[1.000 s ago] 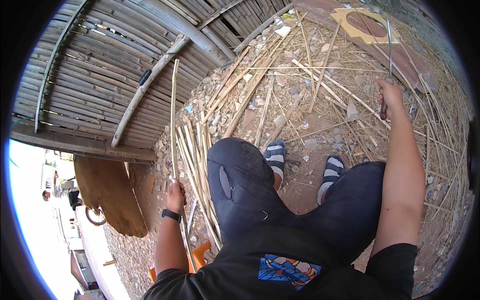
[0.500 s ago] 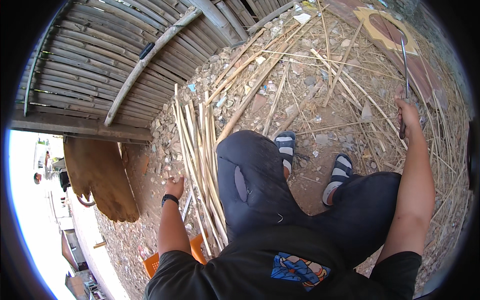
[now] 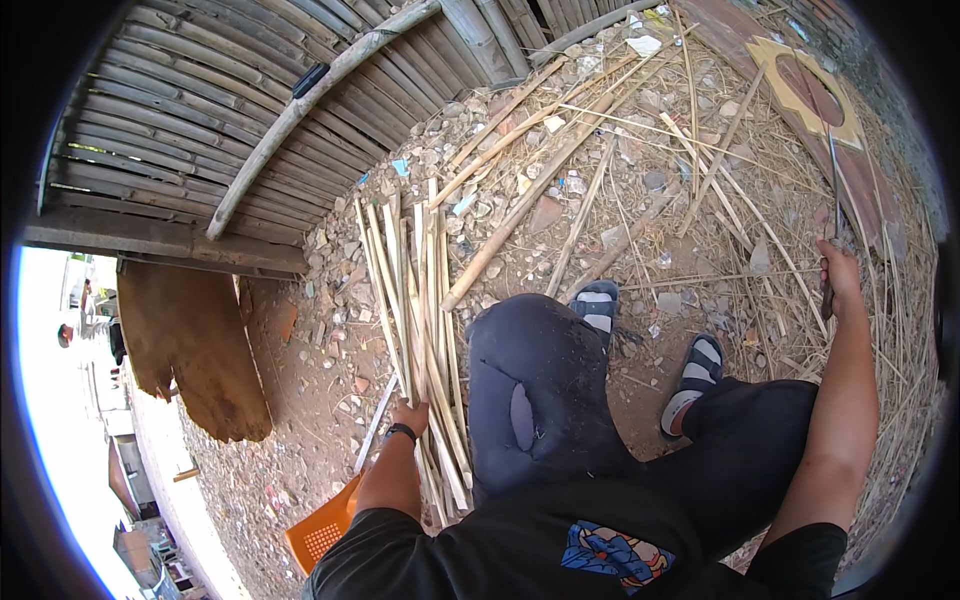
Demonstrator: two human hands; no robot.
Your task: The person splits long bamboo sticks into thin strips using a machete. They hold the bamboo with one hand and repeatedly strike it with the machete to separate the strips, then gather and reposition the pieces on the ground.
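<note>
Beside my left thigh lies a bundle of pale split bamboo strips [image 3: 391, 255]. My left hand [image 3: 409, 415], with a dark wristwatch [image 3: 402, 431] on its wrist, is at the middle of the bundle, its fingers closed on a bamboo strip [image 3: 422, 340]. How many strips it grips cannot be made out. Out to the right, my right hand [image 3: 840, 270] is wrapped round the dark handle of a long-bladed knife [image 3: 834, 180]. The thin blade points away from me, over straw and in front of a brown board [image 3: 700, 20].
An orange plastic chair [image 3: 318, 530] stands behind my left arm. A bamboo slat wall [image 3: 200, 120] rises at the far left, with a brown sheet [image 3: 190, 340] below it. Bamboo poles [image 3: 530, 205], rubble and straw litter the ground ahead and to the right.
My left hand has come right and down from beside the bundle onto the strips and closed. My right hand, still holding the knife, has moved slightly right and nearer. The view has shifted.
</note>
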